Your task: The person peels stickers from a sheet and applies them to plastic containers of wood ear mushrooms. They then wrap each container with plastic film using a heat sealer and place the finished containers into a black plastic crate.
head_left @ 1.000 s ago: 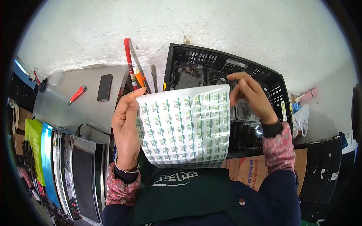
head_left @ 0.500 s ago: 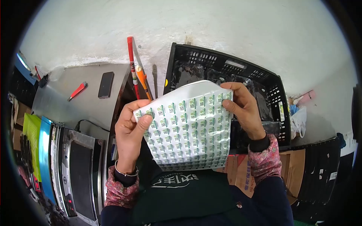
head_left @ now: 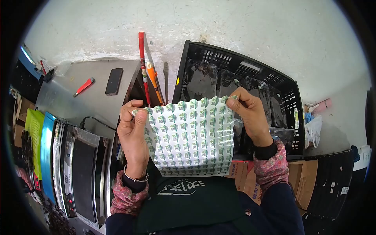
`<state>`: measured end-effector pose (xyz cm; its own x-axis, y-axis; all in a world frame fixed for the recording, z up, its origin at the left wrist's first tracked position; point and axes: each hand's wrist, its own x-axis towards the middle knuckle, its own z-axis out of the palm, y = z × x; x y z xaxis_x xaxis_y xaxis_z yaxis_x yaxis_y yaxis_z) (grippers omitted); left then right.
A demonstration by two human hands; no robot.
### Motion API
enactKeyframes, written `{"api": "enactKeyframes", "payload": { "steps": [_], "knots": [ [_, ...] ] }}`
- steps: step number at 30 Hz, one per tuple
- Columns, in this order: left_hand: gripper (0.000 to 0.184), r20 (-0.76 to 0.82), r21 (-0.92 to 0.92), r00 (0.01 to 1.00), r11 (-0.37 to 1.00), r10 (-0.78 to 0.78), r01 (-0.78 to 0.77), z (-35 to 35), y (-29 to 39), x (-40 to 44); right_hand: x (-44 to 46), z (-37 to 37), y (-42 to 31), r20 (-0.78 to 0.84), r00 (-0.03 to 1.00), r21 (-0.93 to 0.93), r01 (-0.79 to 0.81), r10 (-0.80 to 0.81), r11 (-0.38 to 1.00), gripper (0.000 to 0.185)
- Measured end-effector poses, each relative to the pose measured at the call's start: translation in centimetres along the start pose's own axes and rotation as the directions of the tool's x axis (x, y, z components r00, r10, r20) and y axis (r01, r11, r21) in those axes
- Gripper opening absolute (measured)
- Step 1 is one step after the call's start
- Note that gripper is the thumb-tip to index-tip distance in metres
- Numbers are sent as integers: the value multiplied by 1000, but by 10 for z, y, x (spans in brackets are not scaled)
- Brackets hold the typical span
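Observation:
A white sticker sheet (head_left: 188, 137) with rows of green and white round labels hangs between my two hands, its top edge scalloped by the labels. My left hand (head_left: 135, 135) pinches the upper left corner between thumb and fingers. At the upper right corner, my right hand (head_left: 250, 113) grips the sheet the same way. Behind the sheet stands a black plastic crate (head_left: 299, 117) with several clear-lidded dark trays (head_left: 200, 80) inside; the sheet hides part of it.
On the grey table at left lie a phone (head_left: 114, 81) and a red cutter (head_left: 84, 87). A red stick (head_left: 142, 51) and an orange tool (head_left: 152, 74) lean near the wall. A black-topped machine (head_left: 84, 176) is lower left, a cardboard box (head_left: 307, 184) lower right.
My right hand has come onto the sheet's right corner, and my left hand now pinches the left one. The top edge, smooth and folded over before, now shows scalloped labels.

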<state>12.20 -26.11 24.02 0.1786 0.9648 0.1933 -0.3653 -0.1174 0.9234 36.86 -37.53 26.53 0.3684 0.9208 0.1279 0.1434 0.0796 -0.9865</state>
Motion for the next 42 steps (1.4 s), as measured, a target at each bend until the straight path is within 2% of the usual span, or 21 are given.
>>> {"api": "enactKeyframes", "payload": {
  "steps": [2,5,6,8,11,15,19,22,25,26,28,29,30,31,32,34,37,40,42],
  "knots": [
    [17,-7,45,999,998,34,-34,1,-2,0,1,-3,3,13,996,-83,86,-85,993,14],
    [18,33,141,997,987,74,-78,-5,1,0,2,-19,0,158,987,-288,79,-34,954,18],
    [18,44,173,995,980,87,-93,-5,5,0,3,-18,-5,160,983,-361,148,-96,921,19],
    [18,55,220,992,968,110,-119,-7,11,1,6,-13,-28,175,960,-500,276,-216,821,24],
    [18,59,249,990,959,125,-136,-8,15,4,12,-9,-59,308,894,-706,444,-326,551,34],
    [18,68,234,990,962,125,-137,-6,16,3,21,2,-62,582,735,-684,674,-348,280,31],
    [18,108,248,988,959,111,-135,-11,16,4,25,11,-60,651,706,-639,708,-279,301,16],
    [19,88,260,990,957,109,-128,-13,16,8,22,18,-60,694,673,-634,739,-254,228,13],
    [19,70,389,996,918,57,-80,-21,15,16,14,31,-52,646,695,-639,719,-316,275,12],
    [19,51,387,998,921,34,-51,-25,14,19,13,34,-47,618,720,-625,694,-316,358,10],
    [19,17,383,1000,924,-14,6,-37,10,26,21,33,-48,528,814,-444,506,-241,739,8],
    [18,2,343,1000,939,-9,7,-46,9,29,26,30,-50,494,850,-313,369,-182,875,9],
    [17,-12,303,1000,953,-6,10,-58,7,33,38,22,-53,381,924,-135,8,44,991,11],
    [17,-22,263,1000,965,-6,12,-73,7,38,57,16,-45,241,959,-39,-146,151,989,10],
    [16,-21,231,999,972,-48,52,-90,9,40,80,5,-25,113,976,-22,-187,188,982,11],
    [16,-9,126,999,991,-37,37,-113,15,44,118,-21,30,4,945,145,-324,327,935,16],
    [15,-107,79,994,997,1,8,-138,26,48,150,-27,77,-123,875,129,-453,467,882,19],
    [16,-170,45,985,999,8,0,-162,32,50,174,-21,107,-169,887,-21,-439,429,898,22],
    [15,-185,31,983,999,13,-8,-169,33,55,182,-11,121,-308,889,-404,-446,340,799,28]
  ]
}}
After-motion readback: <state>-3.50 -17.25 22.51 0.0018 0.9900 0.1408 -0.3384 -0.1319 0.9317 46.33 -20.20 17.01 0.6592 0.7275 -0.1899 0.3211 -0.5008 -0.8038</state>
